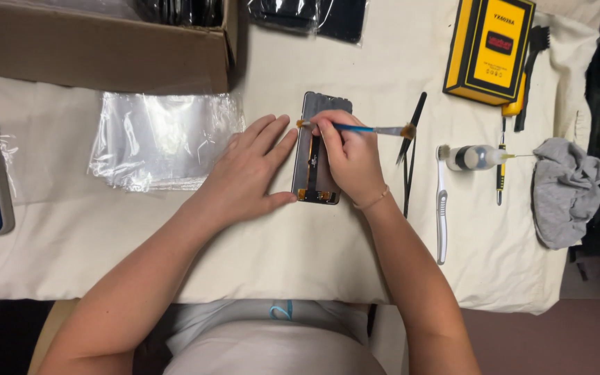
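An opened phone panel [312, 118] lies face down on the cream cloth, dark with a black ribbon strip and orange contacts at its near end. My left hand [248, 173] rests flat beside it, fingers spread, its fingertips and thumb pressing against the panel's left edge. My right hand [348, 160] lies over the panel and grips a thin blue-handled brush [362, 129] like a pen. The brush lies level, one end over the panel's top left, the bristled end pointing right.
Black tweezers [410, 149], a white toothbrush [442, 208], a small bottle [473, 157], a screwdriver [500, 173] and a grey rag [565, 194] lie to the right. A yellow box [489, 48] sits at far right, clear plastic bags [164, 139] and a cardboard box [98, 45] at left.
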